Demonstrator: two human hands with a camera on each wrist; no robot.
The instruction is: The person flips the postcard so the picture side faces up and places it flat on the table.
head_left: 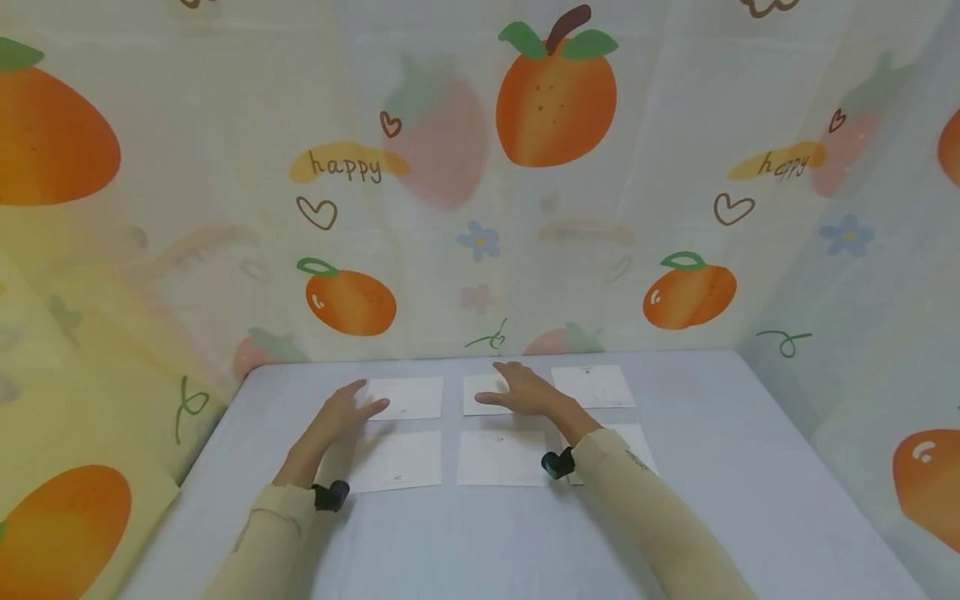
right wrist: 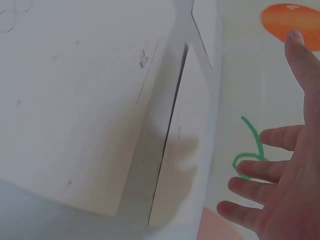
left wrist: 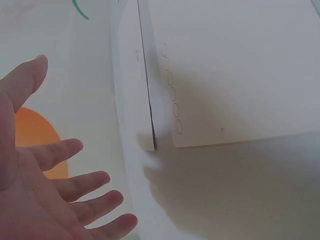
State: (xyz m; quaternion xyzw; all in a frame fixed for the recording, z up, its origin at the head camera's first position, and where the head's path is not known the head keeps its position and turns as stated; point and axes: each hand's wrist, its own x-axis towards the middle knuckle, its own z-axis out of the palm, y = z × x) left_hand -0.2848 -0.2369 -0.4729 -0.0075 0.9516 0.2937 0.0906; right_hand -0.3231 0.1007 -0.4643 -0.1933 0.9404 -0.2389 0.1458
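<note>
Bare hands (head_left: 339, 417) (head_left: 527, 392), fingers spread, hover over thin, rectangular white sheets (head_left: 495, 462).

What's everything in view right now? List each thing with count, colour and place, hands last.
table: 1, whitish, lower half of the head view
back-row sheets: 3, white, far part of the table
front-row sheets: 3, white, nearer row; the right one is partly hidden
backdrop: pale and yellowish, behind and beside the table; number of cloths unclear
printed oranges: 7 in the head view, orange, on the backdrop, some cut off
printed strawberries: several, faded red, on the backdrop
sleeves: 2, beige, on the forearms
wrist devices: 2, black, by the cuffs
left hand: 1, bare, by the back row's left end
right hand: 1, bare, over the back row's middle sheet
</note>
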